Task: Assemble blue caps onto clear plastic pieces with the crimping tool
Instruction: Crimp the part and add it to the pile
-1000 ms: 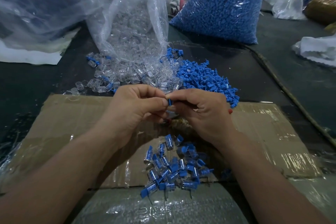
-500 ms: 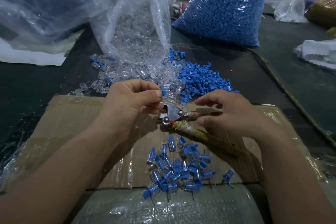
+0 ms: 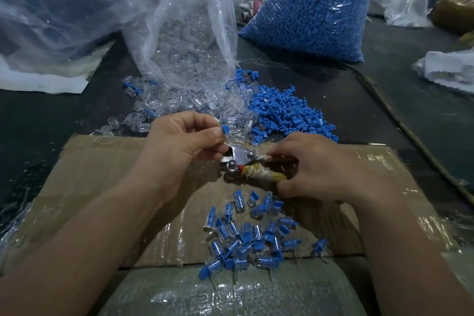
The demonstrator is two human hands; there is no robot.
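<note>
a small blue plastic cap [image 3: 225, 129] sits pinched between the thumb and forefinger of the left hand [image 3: 183, 147], its clear plastic piece mostly hidden behind the fingertips, right at the metal head of the crimping tool [image 3: 237, 160]. the right hand [image 3: 318, 169] is wrapped around the tool's cloth-bound handle, fingers closed on it. whether the tool's jaws are already on the piece i cannot tell; the left thumb covers that spot. this looks like the seating step: cap and clear piece are being fed into the tool, the squeeze not yet made. the next move likely calls for lining the piece squarely in the jaws, then a firm press from the right hand.

below the hands, a heap of finished blue-and-clear pieces [image 3: 246, 236] lies on the taped brown cardboard sheet [image 3: 102, 174]. beyond, loose blue caps [image 3: 287, 113] and loose clear plastic pieces [image 3: 164, 108] spill over the dark table [image 3: 38, 123].
</note>
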